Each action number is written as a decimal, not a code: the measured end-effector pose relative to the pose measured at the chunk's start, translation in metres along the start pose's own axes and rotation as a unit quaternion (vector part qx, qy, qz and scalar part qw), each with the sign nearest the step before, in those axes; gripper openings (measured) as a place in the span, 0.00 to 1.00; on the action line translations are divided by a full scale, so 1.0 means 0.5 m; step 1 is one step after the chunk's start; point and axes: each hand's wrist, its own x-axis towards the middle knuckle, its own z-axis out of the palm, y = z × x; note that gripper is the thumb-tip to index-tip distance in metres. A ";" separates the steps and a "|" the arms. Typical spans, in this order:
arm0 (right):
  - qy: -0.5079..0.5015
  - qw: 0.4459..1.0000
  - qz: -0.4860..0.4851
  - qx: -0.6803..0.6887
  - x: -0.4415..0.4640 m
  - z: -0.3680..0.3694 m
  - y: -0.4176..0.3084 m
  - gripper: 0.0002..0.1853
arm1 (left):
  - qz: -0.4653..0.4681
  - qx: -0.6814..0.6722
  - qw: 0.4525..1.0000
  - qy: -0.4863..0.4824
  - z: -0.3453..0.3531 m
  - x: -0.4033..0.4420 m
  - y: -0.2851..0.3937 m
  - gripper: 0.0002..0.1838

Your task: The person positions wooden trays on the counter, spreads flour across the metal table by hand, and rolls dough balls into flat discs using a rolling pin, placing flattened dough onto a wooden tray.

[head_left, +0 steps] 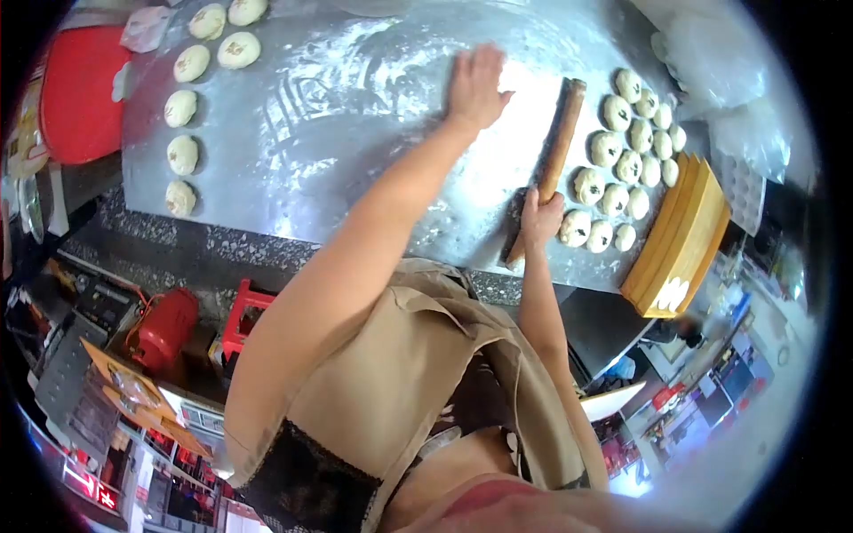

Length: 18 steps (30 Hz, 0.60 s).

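Observation:
My left hand [479, 89] lies flat on the floured metal worktop [373, 124], fingers stretched out and holding nothing. Closer to my body, my right hand [542, 218] is wrapped round a long wooden rolling pin [562, 142] near its lower end. The pin slants across the metal, its far end pointing away from me. Just right of it sit several round dough pieces [606, 149], many with dark spots on top. More flattened dough rounds [183, 155] stand in a column at the left edge of the worktop.
Stacked wooden trays [680, 235] stand against the right edge of the worktop. Clear plastic bags [720, 71] hang beyond them. At the far left is a red lid-like object [84, 93]. A red stool [242, 315] and a red gas cylinder [169, 329] are below the counter.

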 end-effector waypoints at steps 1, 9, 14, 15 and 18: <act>-0.011 1.000 0.006 0.005 0.002 -0.003 -0.001 0.23 | -0.046 -0.056 0.997 0.012 -0.009 -0.016 -0.050 0.39; -0.015 0.999 0.003 0.032 0.008 -0.006 -0.004 0.24 | -0.055 -0.056 0.997 0.020 -0.065 -0.254 -0.320 0.38; -0.030 0.999 -0.002 0.017 0.007 0.002 0.002 0.23 | -0.063 -0.043 0.993 0.093 -0.032 -0.128 -0.362 0.33; -0.030 0.999 -0.010 0.014 0.010 -0.002 0.009 0.23 | -0.067 -0.050 0.992 0.092 -0.027 -0.148 -0.347 0.33; -0.027 1.000 0.000 -0.008 0.014 -0.008 0.016 0.23 | 0.207 -0.122 0.971 -0.001 -0.054 -0.239 -0.323 0.33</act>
